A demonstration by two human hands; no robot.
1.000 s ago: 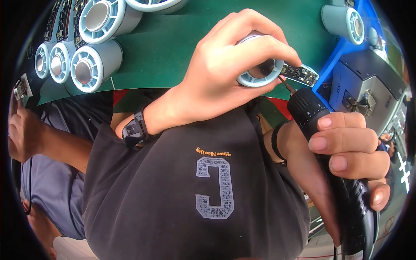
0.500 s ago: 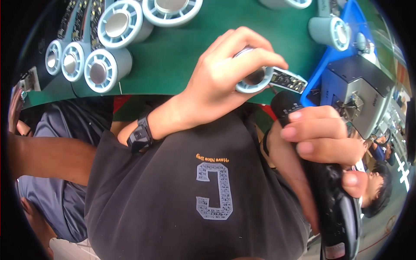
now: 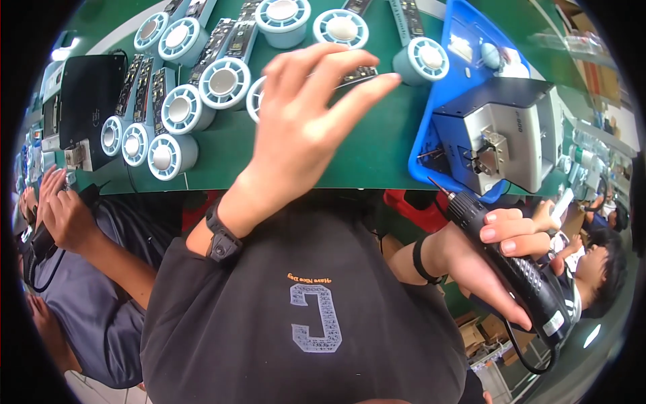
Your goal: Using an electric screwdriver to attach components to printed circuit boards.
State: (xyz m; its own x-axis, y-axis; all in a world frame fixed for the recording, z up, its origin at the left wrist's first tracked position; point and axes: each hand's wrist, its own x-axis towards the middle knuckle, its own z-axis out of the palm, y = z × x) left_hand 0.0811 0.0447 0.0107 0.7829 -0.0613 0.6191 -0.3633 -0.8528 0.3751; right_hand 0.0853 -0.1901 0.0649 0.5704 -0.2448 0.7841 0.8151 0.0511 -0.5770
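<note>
My left hand (image 3: 303,124) is over the green bench with its fingers spread. Below it lies a light-blue round part (image 3: 254,99), mostly hidden by the hand. A circuit-board strip (image 3: 356,75) shows between the thumb and forefinger; whether the hand touches it I cannot tell. My right hand (image 3: 508,249) is wrapped round a black electric screwdriver (image 3: 521,269), its thin bit pointing up and left near the bench edge. Beyond my left hand stand more such parts, light-blue spoked rings with silver centres and board-carrying handles, one of them a ringed part (image 3: 341,28).
At the right, a blue tray (image 3: 425,135) sits beside a grey-and-black screw feeder (image 3: 498,131). Several more ringed parts (image 3: 178,111) stand at the left. A co-worker's hand (image 3: 64,209) is at the far left; another person (image 3: 592,269) is at the right.
My left hand has let go of the ringed part, moved away from the near bench edge and spread its fingers. The screwdriver has drawn back from that part. The view has shifted.
</note>
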